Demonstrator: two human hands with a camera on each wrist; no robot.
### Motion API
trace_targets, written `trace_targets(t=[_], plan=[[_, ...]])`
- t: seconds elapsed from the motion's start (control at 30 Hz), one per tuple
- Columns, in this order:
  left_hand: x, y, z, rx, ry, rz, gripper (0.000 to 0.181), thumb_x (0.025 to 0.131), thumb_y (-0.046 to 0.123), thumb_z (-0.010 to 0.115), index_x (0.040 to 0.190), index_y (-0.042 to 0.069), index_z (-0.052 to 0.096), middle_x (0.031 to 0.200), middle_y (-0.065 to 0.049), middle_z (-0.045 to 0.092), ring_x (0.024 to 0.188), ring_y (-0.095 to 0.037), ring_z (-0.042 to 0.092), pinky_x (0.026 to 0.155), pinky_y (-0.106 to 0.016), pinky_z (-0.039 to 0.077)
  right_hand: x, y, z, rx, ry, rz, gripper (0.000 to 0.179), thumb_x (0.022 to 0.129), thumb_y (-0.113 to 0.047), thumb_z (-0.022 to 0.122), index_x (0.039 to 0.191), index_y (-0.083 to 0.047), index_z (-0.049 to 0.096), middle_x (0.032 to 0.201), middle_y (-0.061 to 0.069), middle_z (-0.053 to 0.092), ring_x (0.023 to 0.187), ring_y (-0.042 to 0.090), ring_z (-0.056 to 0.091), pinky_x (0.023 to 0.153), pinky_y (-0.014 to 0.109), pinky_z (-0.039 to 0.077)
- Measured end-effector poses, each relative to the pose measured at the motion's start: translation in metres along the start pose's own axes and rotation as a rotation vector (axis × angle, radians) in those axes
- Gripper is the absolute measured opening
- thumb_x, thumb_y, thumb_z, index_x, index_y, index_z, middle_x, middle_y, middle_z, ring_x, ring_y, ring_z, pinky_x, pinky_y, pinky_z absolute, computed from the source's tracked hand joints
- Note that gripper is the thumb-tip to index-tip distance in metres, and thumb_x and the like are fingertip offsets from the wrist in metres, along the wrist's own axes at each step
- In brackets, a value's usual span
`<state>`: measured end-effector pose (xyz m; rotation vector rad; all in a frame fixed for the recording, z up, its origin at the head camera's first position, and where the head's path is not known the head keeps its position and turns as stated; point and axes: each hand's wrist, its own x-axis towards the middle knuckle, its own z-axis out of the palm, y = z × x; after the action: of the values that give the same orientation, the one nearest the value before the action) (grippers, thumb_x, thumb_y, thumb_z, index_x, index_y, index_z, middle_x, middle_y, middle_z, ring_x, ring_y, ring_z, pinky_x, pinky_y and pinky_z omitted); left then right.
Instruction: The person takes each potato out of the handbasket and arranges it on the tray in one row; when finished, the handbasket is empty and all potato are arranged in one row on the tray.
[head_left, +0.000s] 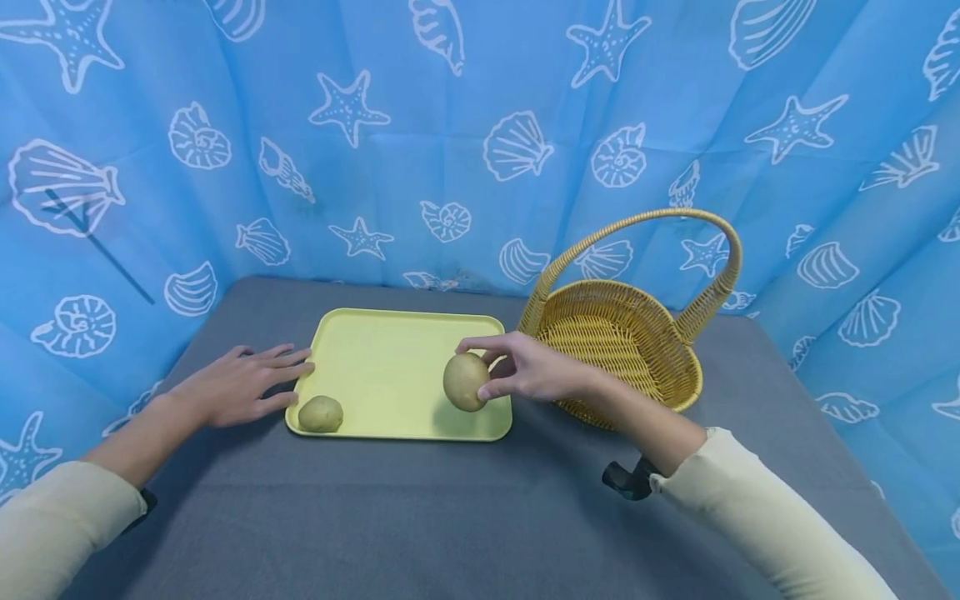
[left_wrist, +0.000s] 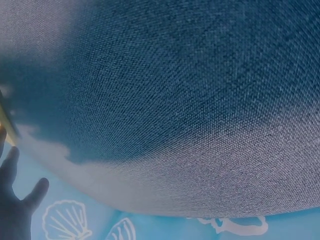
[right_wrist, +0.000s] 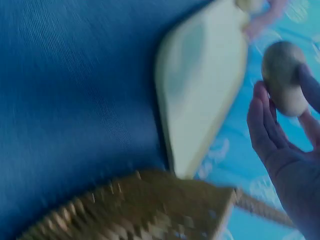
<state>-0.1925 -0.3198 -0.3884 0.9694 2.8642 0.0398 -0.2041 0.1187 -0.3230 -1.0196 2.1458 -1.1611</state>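
My right hand (head_left: 536, 367) pinches a round, pale brown potato (head_left: 465, 382) between thumb and fingers, over the right part of a yellow tray (head_left: 390, 367). The right wrist view shows the same potato (right_wrist: 283, 75) held at the fingertips of the hand (right_wrist: 290, 155). A second potato (head_left: 321, 414) lies in the tray's front left corner. My left hand (head_left: 243, 387) is stretched out at the tray's left edge, fingers straight and spread, fingertips right at the rim. Only part of this hand (left_wrist: 17, 200) shows in the left wrist view.
A woven basket (head_left: 615, 333) with a tall arched handle (head_left: 637, 218) stands right of the tray, behind my right forearm. Grey cloth (head_left: 390, 517) covers the table. A blue curtain (head_left: 465, 150) with shells and starfish hangs behind and along the sides.
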Motion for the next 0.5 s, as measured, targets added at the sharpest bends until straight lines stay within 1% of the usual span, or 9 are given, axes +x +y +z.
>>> trace_targets(t=[0.2, 0.4, 0.5], plan=[[0.0, 0.0, 0.0, -0.007, 0.0, -0.004, 0.057, 0.103, 0.049, 0.049, 0.148, 0.015, 0.05, 0.156, -0.011, 0.041, 0.141, -0.04, 0.037, 0.1, -0.073, 0.033, 0.024, 0.0, 0.025, 0.0, 0.024, 0.012, 0.056, 0.087, 0.002, 0.074, 0.138, -0.001, 0.052, 0.111, 0.015, 0.066, 0.094, 0.023, 0.071, 0.082, 0.03, 0.057], [0.0, -0.003, 0.002, -0.009, 0.008, -0.001, 0.058, 0.102, 0.05, 0.049, 0.148, 0.015, 0.05, 0.156, -0.011, 0.041, 0.141, -0.041, 0.037, 0.099, -0.073, 0.033, 0.049, 0.0, 0.042, -0.034, 0.026, 0.048, 0.054, 0.088, -0.003, 0.076, 0.137, -0.003, 0.054, 0.108, 0.014, 0.069, 0.096, 0.021, 0.071, 0.082, 0.027, 0.057], [0.0, -0.004, 0.002, -0.008, 0.004, -0.005, 0.058, 0.103, 0.051, 0.048, 0.148, 0.015, 0.05, 0.156, -0.01, 0.041, 0.141, -0.04, 0.037, 0.1, -0.072, 0.033, 0.061, -0.001, 0.051, -0.033, 0.029, 0.083, 0.053, 0.088, -0.005, 0.076, 0.136, -0.005, 0.055, 0.107, 0.013, 0.07, 0.098, 0.022, 0.07, 0.08, 0.027, 0.056]])
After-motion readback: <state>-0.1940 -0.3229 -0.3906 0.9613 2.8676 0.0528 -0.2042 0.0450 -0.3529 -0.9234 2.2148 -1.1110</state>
